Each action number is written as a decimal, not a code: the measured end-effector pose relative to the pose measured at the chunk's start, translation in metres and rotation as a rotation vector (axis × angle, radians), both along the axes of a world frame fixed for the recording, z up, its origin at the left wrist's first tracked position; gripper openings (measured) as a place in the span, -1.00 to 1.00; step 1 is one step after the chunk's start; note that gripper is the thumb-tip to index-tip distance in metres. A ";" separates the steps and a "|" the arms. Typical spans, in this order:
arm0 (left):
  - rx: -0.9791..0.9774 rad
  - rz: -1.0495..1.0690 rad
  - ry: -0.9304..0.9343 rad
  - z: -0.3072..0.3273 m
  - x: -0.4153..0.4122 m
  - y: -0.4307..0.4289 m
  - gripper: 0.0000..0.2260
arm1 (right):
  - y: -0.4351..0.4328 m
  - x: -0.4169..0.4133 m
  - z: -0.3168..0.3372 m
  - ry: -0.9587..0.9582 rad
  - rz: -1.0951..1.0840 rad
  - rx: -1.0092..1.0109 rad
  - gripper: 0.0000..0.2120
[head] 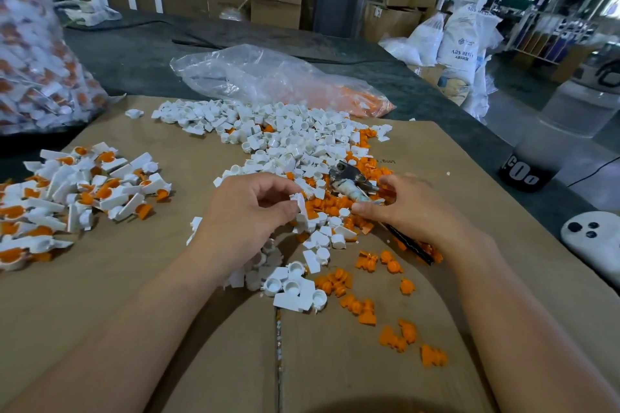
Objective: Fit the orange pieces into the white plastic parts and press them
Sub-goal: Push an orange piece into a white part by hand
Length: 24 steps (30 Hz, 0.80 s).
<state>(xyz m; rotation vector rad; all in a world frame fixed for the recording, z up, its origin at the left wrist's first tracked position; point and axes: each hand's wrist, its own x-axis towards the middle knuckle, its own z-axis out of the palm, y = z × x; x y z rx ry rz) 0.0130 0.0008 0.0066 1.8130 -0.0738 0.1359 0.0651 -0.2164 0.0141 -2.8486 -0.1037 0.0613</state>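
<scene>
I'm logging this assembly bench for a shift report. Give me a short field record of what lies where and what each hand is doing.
surface: cardboard
left hand: pinches a white part
right hand: grips a tool
white pile: centre, beyond the hands
orange pieces: loose, near right
fitted pile: left, white and orange joined
clear bag: behind the white pile, orange inside
</scene>
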 end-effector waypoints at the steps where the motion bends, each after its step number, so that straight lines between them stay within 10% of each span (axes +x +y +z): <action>1: -0.007 0.002 -0.005 0.000 0.000 0.000 -0.79 | 0.002 -0.002 0.002 -0.062 0.010 0.035 -0.25; 7: -0.057 0.018 -0.005 -0.001 0.002 0.001 -0.76 | 0.024 -0.022 0.014 -0.309 0.249 0.365 -0.88; 14: -0.068 0.028 -0.014 0.000 0.001 0.000 -0.76 | 0.042 -0.030 0.007 -0.136 0.523 0.152 -0.82; 24: -0.086 0.015 -0.009 0.000 -0.001 0.001 -0.76 | 0.017 -0.022 0.012 -0.110 0.300 0.158 -0.91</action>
